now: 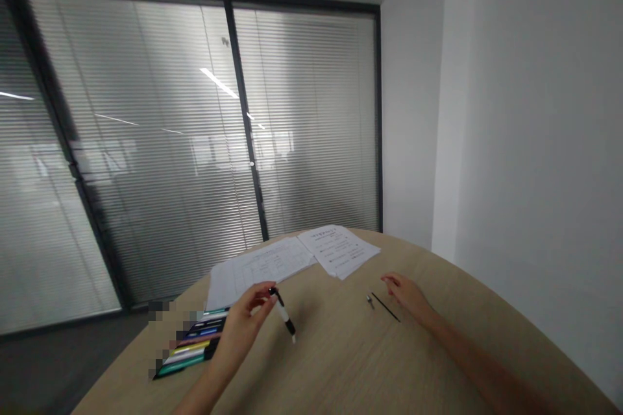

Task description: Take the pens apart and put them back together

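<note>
Wooden table, left hand pinching black-and-white pen, open right hand just beside black rod

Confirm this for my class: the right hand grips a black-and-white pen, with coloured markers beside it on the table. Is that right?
No: the head view shows the left hand, not the right, gripping the black-and-white pen, with the coloured markers beside it on the table. The right hand is open, near a thin black rod.
</note>
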Available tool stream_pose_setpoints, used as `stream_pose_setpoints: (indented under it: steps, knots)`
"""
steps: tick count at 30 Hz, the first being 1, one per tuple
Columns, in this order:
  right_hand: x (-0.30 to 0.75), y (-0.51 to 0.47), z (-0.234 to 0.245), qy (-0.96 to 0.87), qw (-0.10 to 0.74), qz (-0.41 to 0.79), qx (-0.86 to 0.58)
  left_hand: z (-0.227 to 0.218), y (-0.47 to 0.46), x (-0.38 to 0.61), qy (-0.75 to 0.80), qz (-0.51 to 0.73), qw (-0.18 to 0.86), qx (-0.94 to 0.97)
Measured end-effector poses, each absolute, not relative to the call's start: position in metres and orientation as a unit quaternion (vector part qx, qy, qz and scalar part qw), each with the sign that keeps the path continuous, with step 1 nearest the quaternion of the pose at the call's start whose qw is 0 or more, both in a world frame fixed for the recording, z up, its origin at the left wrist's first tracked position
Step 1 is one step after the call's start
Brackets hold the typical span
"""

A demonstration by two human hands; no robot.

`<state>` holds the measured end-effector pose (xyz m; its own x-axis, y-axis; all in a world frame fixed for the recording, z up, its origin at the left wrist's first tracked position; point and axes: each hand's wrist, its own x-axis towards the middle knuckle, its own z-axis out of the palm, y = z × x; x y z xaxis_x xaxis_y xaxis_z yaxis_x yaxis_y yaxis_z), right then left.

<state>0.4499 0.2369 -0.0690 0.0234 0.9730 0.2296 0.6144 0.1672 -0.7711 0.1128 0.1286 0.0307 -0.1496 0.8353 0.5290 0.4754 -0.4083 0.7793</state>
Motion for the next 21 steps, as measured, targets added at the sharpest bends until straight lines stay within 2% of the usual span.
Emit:
stream_pose_setpoints:
  steps: [13, 21]
  knots:
    - [0.449, 0.238, -0.073, -0.713, 0.349, 0.151, -0.59, 0.023, 0.13, 0.104, 0.593, 0.59, 0.241, 0.492]
    - [0.435, 0.22, -0.06, -0.789, 0.282, 0.054, -0.544, -0.003, 0.142, 0.091, 0.607, 0.562, 0.304, 0.473]
